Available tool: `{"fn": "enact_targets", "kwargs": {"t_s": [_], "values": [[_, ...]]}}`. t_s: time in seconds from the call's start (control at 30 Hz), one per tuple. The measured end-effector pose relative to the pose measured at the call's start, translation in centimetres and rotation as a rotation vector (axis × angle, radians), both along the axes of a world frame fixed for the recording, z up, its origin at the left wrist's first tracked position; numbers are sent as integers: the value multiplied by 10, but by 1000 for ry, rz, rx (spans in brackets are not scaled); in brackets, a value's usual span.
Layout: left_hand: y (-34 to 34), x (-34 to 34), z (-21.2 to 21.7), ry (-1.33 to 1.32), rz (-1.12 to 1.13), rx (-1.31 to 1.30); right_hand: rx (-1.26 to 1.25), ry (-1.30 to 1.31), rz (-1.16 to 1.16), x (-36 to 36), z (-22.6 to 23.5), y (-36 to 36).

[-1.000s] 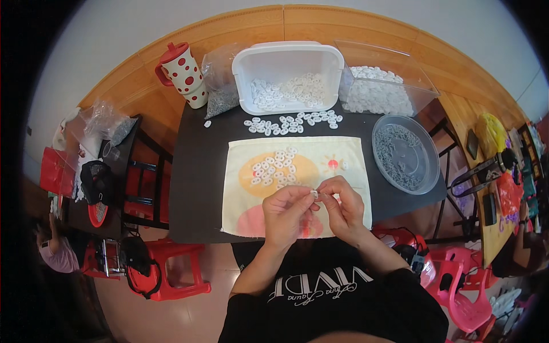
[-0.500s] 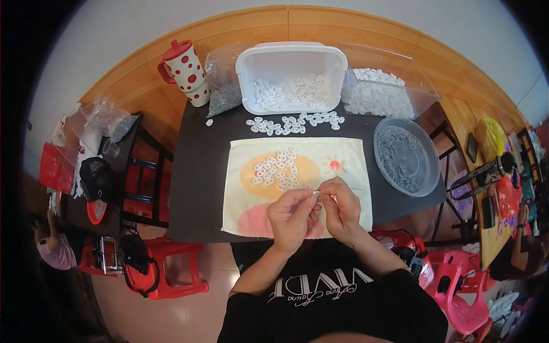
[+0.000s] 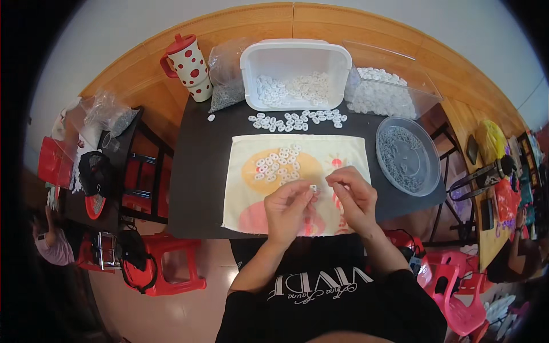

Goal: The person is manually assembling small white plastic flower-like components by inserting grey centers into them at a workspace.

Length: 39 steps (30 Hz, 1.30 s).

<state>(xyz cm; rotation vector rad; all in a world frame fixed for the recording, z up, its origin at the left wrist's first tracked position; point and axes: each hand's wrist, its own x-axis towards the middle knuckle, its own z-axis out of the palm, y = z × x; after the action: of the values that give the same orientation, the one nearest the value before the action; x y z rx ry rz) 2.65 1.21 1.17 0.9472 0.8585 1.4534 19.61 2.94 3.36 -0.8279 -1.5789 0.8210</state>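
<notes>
My left hand point(image 3: 287, 210) pinches a small white two-holed plastic piece point(image 3: 313, 187) between thumb and fingertips, above the cream towel point(image 3: 240, 197). A short gap to the right, my right hand point(image 3: 355, 197) has its thumb and fingers closed together. Whatever those fingers may hold is too small to make out. Beyond my hands, a loose group of similar white pieces point(image 3: 278, 163) lies on the towel's yellow oval. Farther back, another scattered row of white pieces point(image 3: 297, 121) rests on the dark table point(image 3: 197, 171).
At the back stand a white tub point(image 3: 247, 86) and a clear bin point(image 3: 423, 97), both holding white pieces. A round clear tub point(image 3: 437, 166) of small grey parts sits right. A bag of grey parts point(image 3: 226, 94) and a red-dotted tumbler point(image 3: 193, 71) stand back left.
My hands have drawn apart, the right one moving right, away from the white piece in my left fingers. A thin rod seen by the right hand earlier no longer shows.
</notes>
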Motion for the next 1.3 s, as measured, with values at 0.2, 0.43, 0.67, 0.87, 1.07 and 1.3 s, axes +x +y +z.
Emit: {"fn": "enact_targets", "kwargs": {"t_s": [0.2,0.43,0.67,0.87,1.07,1.3], "values": [[12,-29,3,155,151,158,171,-336,97,-3,22,16],[4,-43,-7,195,169,115,202,-744,88,-8,-2,2],[2,-40,-10,111,81,78,223,-774,73,-15,-10,-4],[0,-39,-7,55,16,53,176,-680,118,-12,-14,-1],[-4,-27,2,-30,-15,54,-343,125,171,-9,-30,-8],[-9,-19,4,-35,-45,66,-113,-36,108,-3,-19,-9]]}}
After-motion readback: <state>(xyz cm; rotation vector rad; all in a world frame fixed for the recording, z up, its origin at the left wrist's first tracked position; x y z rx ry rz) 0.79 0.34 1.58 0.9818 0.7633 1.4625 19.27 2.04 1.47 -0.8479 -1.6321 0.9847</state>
